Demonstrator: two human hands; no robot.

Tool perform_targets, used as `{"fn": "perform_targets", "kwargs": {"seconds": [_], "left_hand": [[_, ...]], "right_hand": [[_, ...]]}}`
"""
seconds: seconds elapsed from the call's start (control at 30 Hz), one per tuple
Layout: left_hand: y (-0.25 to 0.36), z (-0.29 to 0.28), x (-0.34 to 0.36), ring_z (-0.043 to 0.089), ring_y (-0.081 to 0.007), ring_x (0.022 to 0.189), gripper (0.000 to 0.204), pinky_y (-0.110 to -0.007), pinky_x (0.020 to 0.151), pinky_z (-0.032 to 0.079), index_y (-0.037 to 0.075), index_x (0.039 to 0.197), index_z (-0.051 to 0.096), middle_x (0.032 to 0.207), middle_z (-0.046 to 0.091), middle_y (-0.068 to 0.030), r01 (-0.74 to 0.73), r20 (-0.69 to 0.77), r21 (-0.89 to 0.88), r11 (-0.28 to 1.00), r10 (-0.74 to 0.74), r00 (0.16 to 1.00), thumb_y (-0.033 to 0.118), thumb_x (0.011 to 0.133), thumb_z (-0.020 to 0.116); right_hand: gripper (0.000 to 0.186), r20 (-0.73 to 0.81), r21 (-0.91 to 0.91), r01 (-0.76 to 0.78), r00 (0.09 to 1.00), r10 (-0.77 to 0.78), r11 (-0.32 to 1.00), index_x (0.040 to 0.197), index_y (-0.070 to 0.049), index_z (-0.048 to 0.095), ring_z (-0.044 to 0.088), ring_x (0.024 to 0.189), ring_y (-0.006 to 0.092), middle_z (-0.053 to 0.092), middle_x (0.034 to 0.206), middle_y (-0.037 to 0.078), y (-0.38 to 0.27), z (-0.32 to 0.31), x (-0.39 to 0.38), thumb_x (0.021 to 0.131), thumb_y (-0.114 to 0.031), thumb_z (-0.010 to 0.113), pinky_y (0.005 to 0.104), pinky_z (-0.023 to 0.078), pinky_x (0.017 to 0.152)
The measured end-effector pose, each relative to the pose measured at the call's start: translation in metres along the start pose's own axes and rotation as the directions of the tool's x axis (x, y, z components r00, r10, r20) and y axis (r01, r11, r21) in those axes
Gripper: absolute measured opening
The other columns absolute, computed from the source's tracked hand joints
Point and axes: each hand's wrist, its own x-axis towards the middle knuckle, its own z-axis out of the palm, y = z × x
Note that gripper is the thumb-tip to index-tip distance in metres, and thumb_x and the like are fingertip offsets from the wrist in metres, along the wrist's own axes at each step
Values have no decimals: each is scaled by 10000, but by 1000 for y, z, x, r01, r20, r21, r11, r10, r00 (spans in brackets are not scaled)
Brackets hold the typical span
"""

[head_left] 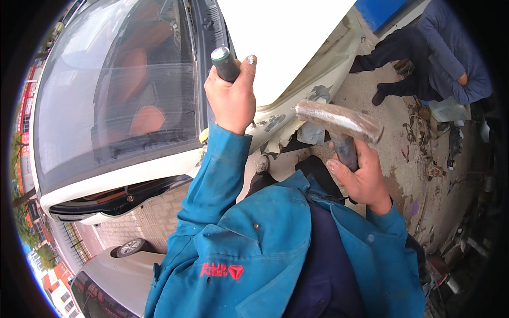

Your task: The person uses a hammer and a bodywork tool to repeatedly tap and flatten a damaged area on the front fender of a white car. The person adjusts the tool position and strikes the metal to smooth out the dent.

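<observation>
At upper centre your left hand [231,103] gripped a dark cylinder [228,69], while right of centre your right hand [366,179] clasped a hammer [340,121] near its head, probably for control.

The person is wearing a teal-blue work jacket [265,257], its cloth creasing and showing darker smudges; a red emblem [222,270] with a triangular mark and lettering is sitting on the chest; a small round brownish button [256,226] is dotting the same side; the front is hanging open over a dark navy inner garment [328,254]; a long left sleeve [209,175] and right sleeve [389,225] are matching the jacket; dark trousers [321,172] and a greyish shoe [262,163] are showing beyond; the left hand [230,98] and right hand [367,175] are showing bare.
</observation>
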Motion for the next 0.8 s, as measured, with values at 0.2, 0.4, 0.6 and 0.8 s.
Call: {"fn": "perform_targets", "kwargs": {"seconds": [0.2,0.4,0.6,0.8], "left_hand": [[2,8,0,541,-53,588,277,-263,516,397,44,854,650,690,615,25,30,-84,46,998,-26,996,132,1026,849],[22,18,-15,547,-104,693,289,-339,655,487,20,880,668,732,637,-18,42,-71,173,984,-30,997,203,1003,854],[31,17,-8,569,-145,695,265,-382,677,512,-7,954,695,724,646,-83,72,-45,177,982,-65,997,224,1019,807],[31,15,-4,559,-156,680,302,-394,666,508,-5,905,678,711,633,-75,115,-58,172,978,-106,993,247,999,816]], "right_hand": [[450,279,243,23,956,-92,970,1420,52,556,581,603,59,627,857,26,-66,-48,84,1147,-281,688,263,484,538],[426,433,-64,215,886,-167,975,1380,24,599,578,552,69,559,749,-11,-139,-59,161,1172,-344,645,271,489,522],[344,573,-294,224,819,-16,929,1266,1,627,573,519,80,556,705,-3,-169,-58,188,1161,-326,645,281,465,497],[385,528,-309,371,833,-167,876,1227,-4,639,559,497,51,568,745,-9,-201,-63,200,1165,-384,650,235,455,453]]}}
